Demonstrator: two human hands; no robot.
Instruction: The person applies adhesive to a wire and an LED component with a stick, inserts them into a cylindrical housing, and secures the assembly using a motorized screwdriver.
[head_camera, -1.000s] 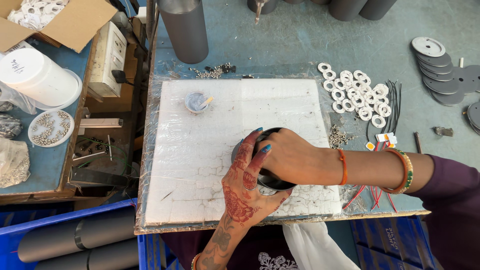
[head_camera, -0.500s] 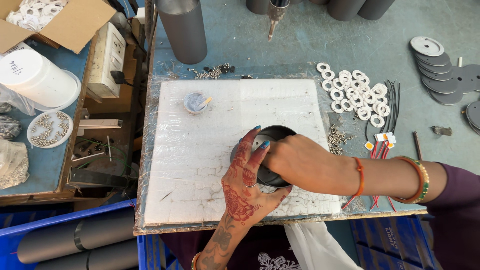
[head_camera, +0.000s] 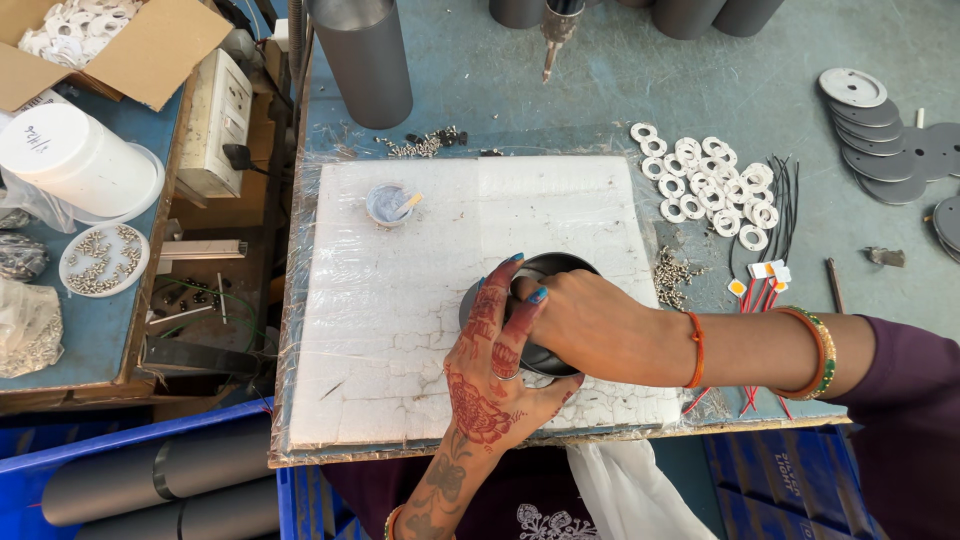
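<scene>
Dark round cup (head_camera: 545, 272) sits on the white board (head_camera: 400, 330), right of the board's middle and toward its near edge; I see its open rim and dark inside, but most of it is hidden under my hands. My left hand (head_camera: 495, 360) comes up from the near edge and wraps the cup's left side, fingers curled against its wall, thumb spread toward the right along the board. My right hand (head_camera: 580, 320) reaches in from the right and lies over the cup's top and right side, fingers bent down onto the rim; what they pinch, if anything, I cannot tell. Both hands are closed about the cup.

Up the board from the cup, near the far left corner, stands a small grey dish (head_camera: 388, 203) with a stick in it. Just off the board's right edge lies a little heap of screws (head_camera: 675, 275), and beyond them red and black wires (head_camera: 765, 270). Farther up on that side white washers (head_camera: 705, 185) are spread on the table (head_camera: 640, 80). Past the board's far edge stands a grey tube (head_camera: 365, 55), with more screws (head_camera: 425, 145) at its foot. Grey discs (head_camera: 870, 110) are stacked well to the right. Left of the board, a white tub (head_camera: 65, 155) and a plate of small parts (head_camera: 100, 258) rest on a blue bench (head_camera: 60, 345).
</scene>
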